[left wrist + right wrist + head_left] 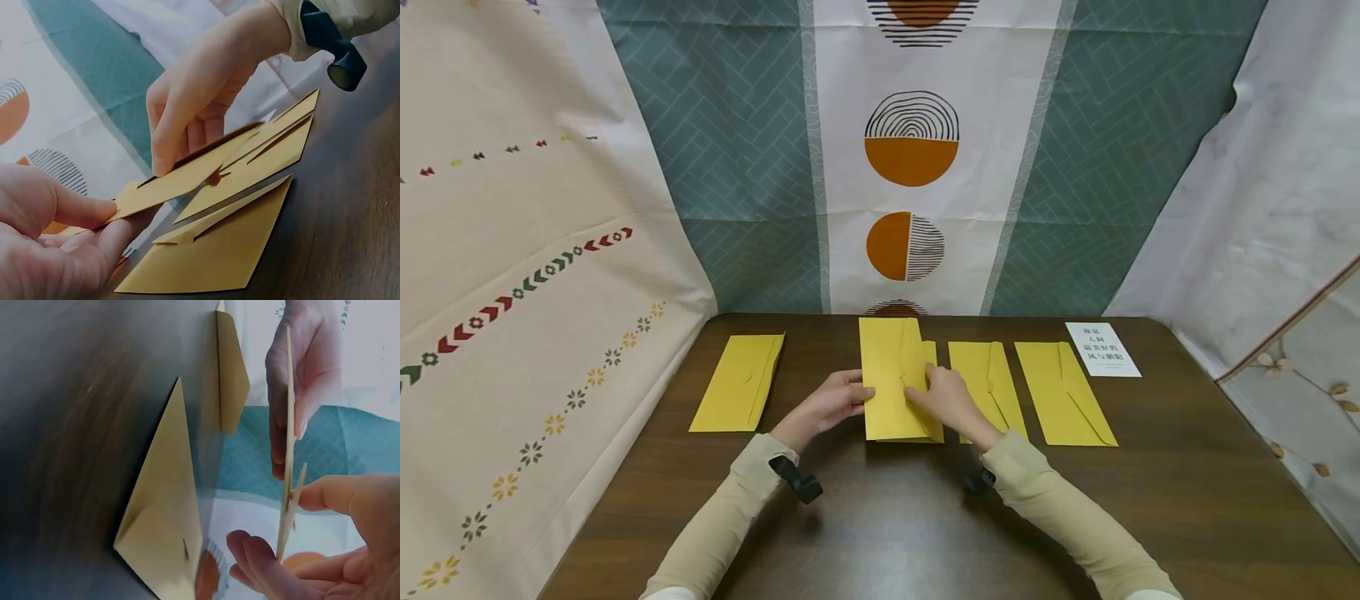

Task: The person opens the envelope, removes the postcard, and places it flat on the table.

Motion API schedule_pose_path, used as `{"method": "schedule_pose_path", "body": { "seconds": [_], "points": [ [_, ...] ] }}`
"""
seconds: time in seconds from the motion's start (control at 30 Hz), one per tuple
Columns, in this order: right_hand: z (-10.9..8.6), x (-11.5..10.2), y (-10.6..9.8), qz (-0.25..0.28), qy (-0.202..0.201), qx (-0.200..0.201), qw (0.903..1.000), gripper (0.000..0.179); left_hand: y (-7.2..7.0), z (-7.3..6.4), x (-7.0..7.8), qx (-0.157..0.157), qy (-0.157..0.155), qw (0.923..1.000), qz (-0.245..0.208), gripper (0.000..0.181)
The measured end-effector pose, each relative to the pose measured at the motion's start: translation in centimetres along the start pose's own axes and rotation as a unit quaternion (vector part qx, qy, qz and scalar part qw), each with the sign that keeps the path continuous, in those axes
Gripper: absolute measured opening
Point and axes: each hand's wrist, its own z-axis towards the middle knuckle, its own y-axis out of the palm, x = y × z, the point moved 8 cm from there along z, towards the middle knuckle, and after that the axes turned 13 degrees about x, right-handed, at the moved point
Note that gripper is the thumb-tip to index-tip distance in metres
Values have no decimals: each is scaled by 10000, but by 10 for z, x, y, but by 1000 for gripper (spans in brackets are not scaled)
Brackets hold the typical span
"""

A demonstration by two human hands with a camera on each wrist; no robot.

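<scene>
My left hand (838, 400) holds a yellow envelope (883, 379) by its left edge, thumb on the front and fingers behind. Raised over the table, the envelope overlaps another yellow envelope (934, 421) lying beneath it in the head view. At its right side, my right hand (951, 402) pinches the flap edge between thumb and fingers. Seen edge-on in the right wrist view, the held envelope (289, 412) has a flap standing slightly off its body. Over in the left wrist view, the right thumb and the right hand (194, 100) meet the envelope's upper edge.
One yellow envelope (737, 383) lies at the left of the dark wooden table (880, 533). Two more, a nearer envelope (988, 383) and a farther envelope (1063, 392), lie to the right. A white printed card (1102, 350) sits at the back right. Patterned cloth (910, 167) hangs behind.
</scene>
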Motion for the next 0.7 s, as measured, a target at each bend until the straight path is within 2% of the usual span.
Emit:
{"method": "schedule_pose_path", "body": {
  "seconds": [0.17, 0.27, 0.43, 0.7],
  "points": [
    [-7, -6, -12, -310, -316, 35, 9990, 48, 7, 0, 1, -127, -48, 9999, -76, 49],
    [-11, -9, -18, -349, -457, 29, 9983, 50, 10, 2, 1, -145, -104, 9997, -135, 50],
    [-12, -7, -26, -44, -437, 125, 9990, 37, 10, 3, -3, -145, -171, 9995, -226, 50],
    [-11, 1, -33, 542, -353, 128, 9978, 40, 6, 1, -4, -211, -100, 9991, -359, 50]
  ]
}}
